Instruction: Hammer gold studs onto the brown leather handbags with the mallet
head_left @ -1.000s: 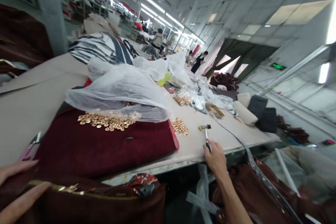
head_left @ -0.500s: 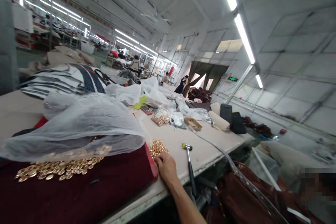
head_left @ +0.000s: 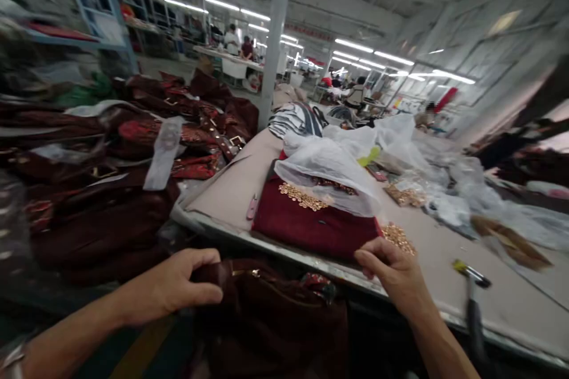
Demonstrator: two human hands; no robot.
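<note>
My left hand [head_left: 180,284] is closed on the top edge of a dark maroon bag [head_left: 271,314] with a gold zip, held below the table's front edge. My right hand [head_left: 393,272] rests at the table edge with fingers curled, pinching the near corner of a folded maroon cloth [head_left: 311,225]. Gold buttons [head_left: 302,195] lie scattered on that cloth, partly under a clear plastic bag [head_left: 329,172]. Another heap of gold buttons [head_left: 398,237] sits just beyond my right fingers. A small hammer [head_left: 471,290] lies to the right of my right hand, untouched.
The long beige table [head_left: 231,189] carries plastic bags, packets and striped fabric farther back. A pile of maroon garments [head_left: 111,177] fills the left. A pink tool [head_left: 252,207] lies beside the cloth. A grey pillar [head_left: 275,35] stands behind; people work at distant tables.
The view has swung left. My right hand let go of the hammer, moved left to the buttons, and now grips the cloth's corner. My left hand is back in view, holding the bag.
</note>
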